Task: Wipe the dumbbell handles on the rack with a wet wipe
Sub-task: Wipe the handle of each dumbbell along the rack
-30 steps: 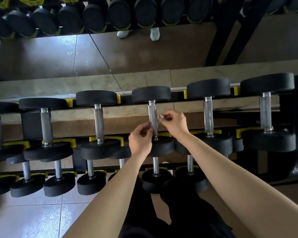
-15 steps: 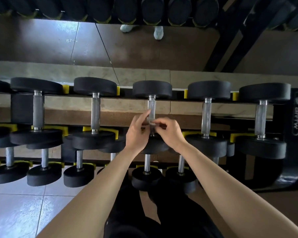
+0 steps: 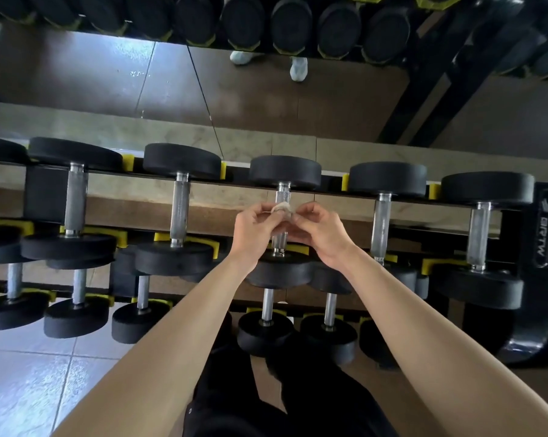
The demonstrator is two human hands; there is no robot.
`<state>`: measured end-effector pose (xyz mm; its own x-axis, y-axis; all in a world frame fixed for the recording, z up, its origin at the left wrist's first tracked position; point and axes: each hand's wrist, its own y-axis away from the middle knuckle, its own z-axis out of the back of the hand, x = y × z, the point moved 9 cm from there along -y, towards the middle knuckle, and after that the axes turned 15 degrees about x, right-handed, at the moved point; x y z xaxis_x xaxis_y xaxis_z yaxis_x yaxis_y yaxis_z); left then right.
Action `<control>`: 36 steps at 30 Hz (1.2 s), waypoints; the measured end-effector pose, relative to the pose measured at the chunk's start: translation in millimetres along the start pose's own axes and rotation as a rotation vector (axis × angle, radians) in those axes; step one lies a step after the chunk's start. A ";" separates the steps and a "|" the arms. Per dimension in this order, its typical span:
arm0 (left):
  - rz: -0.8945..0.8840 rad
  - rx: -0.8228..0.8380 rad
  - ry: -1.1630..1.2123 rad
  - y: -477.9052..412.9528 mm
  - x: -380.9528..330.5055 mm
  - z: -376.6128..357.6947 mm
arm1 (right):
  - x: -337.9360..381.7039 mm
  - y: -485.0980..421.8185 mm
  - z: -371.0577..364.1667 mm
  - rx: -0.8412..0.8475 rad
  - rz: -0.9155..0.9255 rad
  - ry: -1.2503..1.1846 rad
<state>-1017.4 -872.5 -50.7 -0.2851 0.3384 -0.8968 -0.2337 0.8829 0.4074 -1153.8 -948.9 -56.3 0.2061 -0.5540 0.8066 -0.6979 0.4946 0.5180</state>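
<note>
Pinching the small crumpled wet wipe [image 3: 281, 209] between curled fingers, the left grip [image 3: 255, 227] and the right grip [image 3: 321, 230] meet from both sides at the metal handle [image 3: 282, 194] of the middle dumbbell [image 3: 284, 171] on the top row of the rack [image 3: 544, 228]. The wipe lies on the upper half of this handle, just under the far black head, and the near end of the handle shows below the fingers. Other dumbbells [image 3: 179, 209] lie on both sides and on a lower row, above the tiled floor [image 3: 30, 389].
</note>
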 end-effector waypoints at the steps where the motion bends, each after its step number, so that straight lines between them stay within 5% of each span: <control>1: 0.028 0.002 0.071 -1.0 2.9 -0.2 | 2.9 0.1 -1.0 0.000 0.007 0.006; 6: 0.083 -0.009 0.201 -11.6 1.5 -1.9 | 17.0 -8.0 11.2 -0.179 0.048 0.192; 10: 0.088 -0.117 0.054 -26.3 -5.4 10.5 | 24.1 -20.3 21.6 -0.323 0.048 0.294; 20: 0.270 -0.364 0.253 -37.5 21.8 18.0 | 17.8 -35.8 17.2 -0.591 0.064 0.234; 23: 0.183 -0.379 0.025 -37.7 7.4 16.4 | 11.7 -35.0 22.3 -0.659 0.002 0.232; 27: 0.083 -0.379 -0.187 -33.5 -10.6 4.7 | -2.7 -34.7 32.1 -0.650 -0.092 0.091; 32: 0.204 -0.473 0.050 -33.7 6.0 16.1 | 2.2 -32.9 19.4 -0.602 -0.080 -0.019; 36: 0.396 -0.473 0.271 -39.0 20.9 24.3 | 14.5 -40.1 1.8 -0.522 -0.010 0.120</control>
<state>-991.6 -892.0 -89.5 -0.6417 0.4592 -0.6143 -0.4279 0.4504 0.7836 -1124.0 -977.9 -65.9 0.3094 -0.4952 0.8118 -0.2679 0.7737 0.5741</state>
